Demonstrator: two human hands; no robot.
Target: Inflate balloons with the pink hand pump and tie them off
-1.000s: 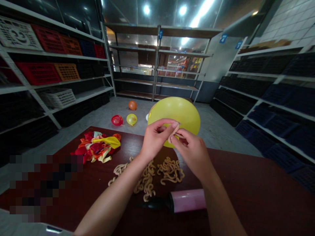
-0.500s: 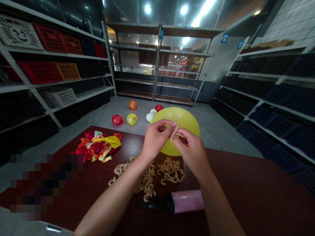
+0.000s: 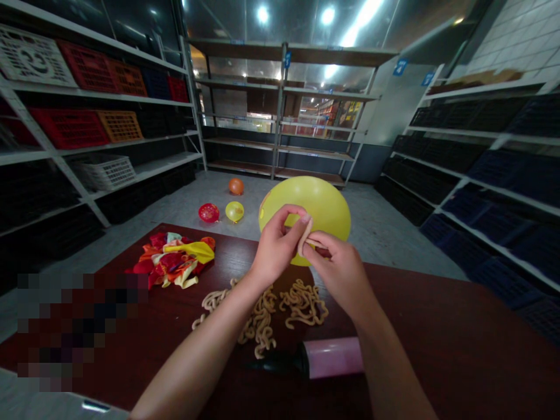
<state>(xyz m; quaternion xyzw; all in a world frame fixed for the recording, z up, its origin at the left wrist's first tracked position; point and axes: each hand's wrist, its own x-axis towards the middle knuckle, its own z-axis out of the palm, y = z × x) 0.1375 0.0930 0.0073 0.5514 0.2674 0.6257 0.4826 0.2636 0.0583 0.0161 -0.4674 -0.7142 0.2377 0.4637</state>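
My left hand (image 3: 276, 245) is closed, thumb and finger pinching one end of a stretched tan rubber band (image 3: 305, 233). Opposite it, the fingers of my right hand (image 3: 339, 265) are closed on the same band. A large inflated yellow balloon (image 3: 326, 198) sits just beyond both hands; its neck is hidden behind my fingers. Below, a pile of tan rubber bands (image 3: 304, 303) lies on the dark table (image 3: 437, 338), partly covered by my left forearm. A pink balloon pump (image 3: 332, 357) with a black nozzle lies near my right forearm.
Uninflated coloured balloons (image 3: 175, 259) are heaped at the table's left. On the floor beyond are a red balloon (image 3: 209, 213), a small yellow balloon (image 3: 235, 212) and an orange balloon (image 3: 236, 186). Shelves with crates (image 3: 70, 128) line the sides; a metal rack (image 3: 280, 99) stands behind.
The large yellow balloon has shifted up and slightly left, now covering the white and red balloons on the floor behind it. Both hands have moved slightly left, with the band still between them.
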